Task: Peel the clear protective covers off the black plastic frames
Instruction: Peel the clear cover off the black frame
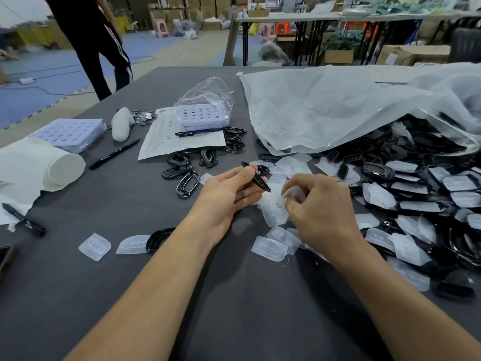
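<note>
Frame, black plastic, head view: mid-table, held edge-on by curled fingers of left hand. Clear cover: at frame's 5 o'clock, pinched by right hand. Step: peel apparently almost finished. Next: discard cover, add frame to bare frames at 11 o'clock, draw from covered heap at 3 o'clock.

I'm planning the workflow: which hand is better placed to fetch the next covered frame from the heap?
Likely right. The right hand, pinching a clear plastic cover, sits beside the heap of covered black plastic frames; the left hand grips a black plastic frame, farther away.
</note>
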